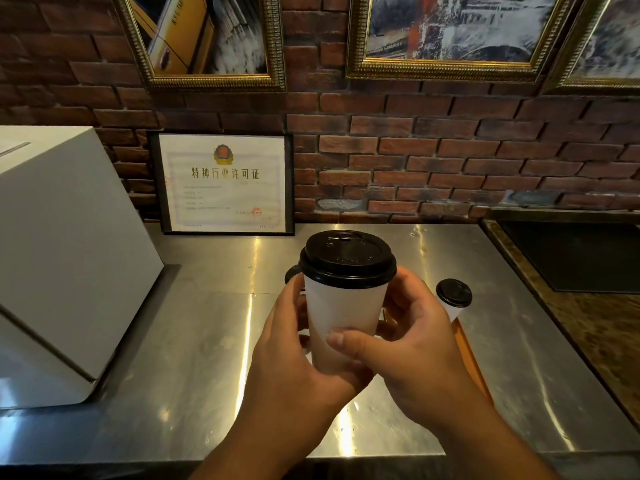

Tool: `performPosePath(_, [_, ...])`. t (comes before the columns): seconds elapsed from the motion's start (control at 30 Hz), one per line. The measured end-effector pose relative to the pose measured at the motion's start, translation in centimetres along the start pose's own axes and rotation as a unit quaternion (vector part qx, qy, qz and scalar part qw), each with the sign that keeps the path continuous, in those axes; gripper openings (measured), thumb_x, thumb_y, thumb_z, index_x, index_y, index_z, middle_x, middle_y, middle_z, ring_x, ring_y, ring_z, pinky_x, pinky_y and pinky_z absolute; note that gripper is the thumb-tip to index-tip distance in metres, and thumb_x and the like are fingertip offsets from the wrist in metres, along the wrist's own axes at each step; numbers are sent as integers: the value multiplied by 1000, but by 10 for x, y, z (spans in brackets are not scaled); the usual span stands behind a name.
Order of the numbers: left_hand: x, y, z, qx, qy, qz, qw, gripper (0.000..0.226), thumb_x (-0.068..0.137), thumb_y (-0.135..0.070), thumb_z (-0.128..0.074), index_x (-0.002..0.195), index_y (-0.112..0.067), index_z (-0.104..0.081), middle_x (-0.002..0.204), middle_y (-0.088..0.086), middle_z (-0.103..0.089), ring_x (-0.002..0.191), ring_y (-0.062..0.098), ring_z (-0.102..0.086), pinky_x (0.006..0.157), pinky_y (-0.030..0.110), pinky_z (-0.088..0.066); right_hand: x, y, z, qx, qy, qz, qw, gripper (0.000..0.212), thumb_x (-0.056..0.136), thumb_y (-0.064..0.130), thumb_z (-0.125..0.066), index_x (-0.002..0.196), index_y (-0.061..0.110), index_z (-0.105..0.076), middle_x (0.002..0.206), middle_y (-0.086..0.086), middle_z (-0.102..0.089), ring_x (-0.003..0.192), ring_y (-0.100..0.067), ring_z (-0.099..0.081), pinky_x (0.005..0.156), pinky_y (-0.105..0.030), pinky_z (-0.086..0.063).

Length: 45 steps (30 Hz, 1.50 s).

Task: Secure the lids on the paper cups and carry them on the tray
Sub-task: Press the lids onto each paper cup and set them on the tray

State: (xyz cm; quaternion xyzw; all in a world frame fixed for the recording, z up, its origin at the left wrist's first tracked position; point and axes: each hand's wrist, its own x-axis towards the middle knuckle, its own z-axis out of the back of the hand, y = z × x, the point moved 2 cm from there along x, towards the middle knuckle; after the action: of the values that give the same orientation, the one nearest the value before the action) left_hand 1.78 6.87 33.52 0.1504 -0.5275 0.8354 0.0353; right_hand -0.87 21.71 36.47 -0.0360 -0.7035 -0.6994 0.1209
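Note:
A white paper cup (341,306) with a black lid (347,258) on top is held up above the steel counter, between both hands. My left hand (294,348) wraps its left side and bottom. My right hand (412,341) grips its right side, thumb across the front. A second lidded white cup (454,299) stands behind my right hand on an orange tray (471,355), of which only a strip shows. Part of another black lid (292,273) peeks out behind my left hand.
A steel counter (207,341) runs under everything. A large white box (65,258) stands at the left. A framed certificate (223,183) leans on the brick wall. A dark sink (581,254) in a brown stone top lies at the right.

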Motion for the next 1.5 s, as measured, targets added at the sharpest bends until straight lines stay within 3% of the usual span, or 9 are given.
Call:
performPosePath(0.13, [-1,-2,0,2,-4,-1,1000,105,56,-71,-84,135,-82,-16,135,-43,-47,119,-6,-57,82,3,-51,0,3,-1,3,5,3,1000,80,56,36,-102,110,71,-56,119,34,-68,111,11,-64,73,-12,-58])
performPosePath(0.3, [0,-3,1,-17,-20,6,1000,97,53,-92,-73,133,-83,-18,132,-44,-47,118,-1,-59,82,7,-54,0,3,-5,11,30,-7,999,78,62,33,-96,106,80,-53,122,36,-66,111,13,-63,73,-11,-57])
performPosePath(0.5, [-1,0,-2,-5,-9,-21,1000,111,56,-75,-83,142,-78,-14,134,-45,-46,120,-7,-56,73,0,-49,1,-1,-4,8,14,4,1000,79,64,26,-100,117,64,-55,118,32,-68,109,10,-64,71,-12,-59])
performPosePath(0.67, [-1,1,-2,-9,-18,-18,1000,103,59,-73,-83,139,-81,-18,135,-44,-47,119,2,-60,87,15,-59,2,0,-5,13,17,-1,1000,78,60,37,-101,108,76,-54,118,35,-67,110,12,-63,71,-10,-57])
performPosePath(0.83, [-2,1,0,4,-5,-29,1000,109,60,-63,-88,142,-78,-17,136,-41,-49,119,-2,-59,80,6,-55,2,1,-1,32,46,-3,998,66,69,30,-94,115,65,-62,120,22,-72,113,-1,-69,75,-20,-62])
performPosePath(0.9, [-2,1,-1,7,2,-20,1000,110,59,-65,-87,140,-80,-15,136,-42,-48,119,1,-60,85,10,-57,3,0,0,25,35,-1,999,68,66,33,-97,112,67,-61,119,23,-72,112,1,-69,74,-19,-62])
performPosePath(1.07, [-2,3,-3,5,-4,-6,1000,107,57,-67,-86,133,-86,-12,132,-50,-44,114,-3,-59,73,-3,-46,5,-4,0,20,17,-7,1000,73,60,38,-100,109,72,-58,119,27,-70,112,5,-67,73,-17,-61])
performPosePath(1.33, [1,2,-2,3,-8,-34,999,109,58,-69,-87,143,-76,-18,136,-40,-49,120,0,-59,87,14,-59,6,-1,4,31,41,-16,999,68,66,30,-96,119,57,-63,121,19,-73,114,-3,-69,76,-21,-63])
performPosePath(1.5, [5,5,-4,11,-20,-31,999,107,56,-77,-83,140,-77,-18,132,-44,-47,121,-9,-54,84,7,-56,8,-3,2,23,21,-11,999,74,57,35,-101,108,71,-61,119,25,-72,112,2,-68,75,-19,-62])
